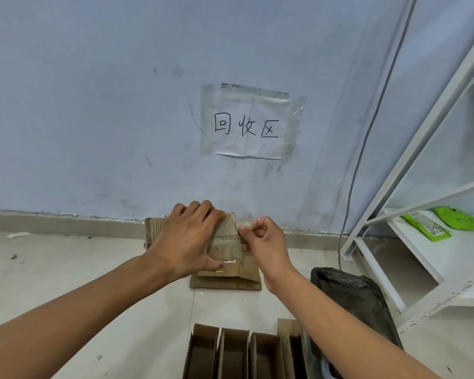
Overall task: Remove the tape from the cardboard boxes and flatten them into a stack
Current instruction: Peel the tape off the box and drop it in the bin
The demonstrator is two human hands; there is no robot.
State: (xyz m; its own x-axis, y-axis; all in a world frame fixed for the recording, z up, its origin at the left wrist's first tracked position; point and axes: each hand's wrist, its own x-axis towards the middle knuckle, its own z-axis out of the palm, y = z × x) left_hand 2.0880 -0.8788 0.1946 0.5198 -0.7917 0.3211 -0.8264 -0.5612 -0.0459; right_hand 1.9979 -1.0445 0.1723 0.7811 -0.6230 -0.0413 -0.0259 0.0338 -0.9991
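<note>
Gripping a flattened cardboard box point(225, 242), left hand point(188, 239) steadies; right hand point(263, 242) pinches clear tape point(245, 222).

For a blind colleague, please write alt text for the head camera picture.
A person's left hand holds a cardboard piece while the right hand pinches clear tape at its edge, above flattened cardboard on the floor. Open boxes stand nearer; a paper sign hangs on the wall.

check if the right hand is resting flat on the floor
No, the right hand is raised with its fingers pinching a strip of clear tape at the edge of the cardboard piece that the left hand holds.
</note>
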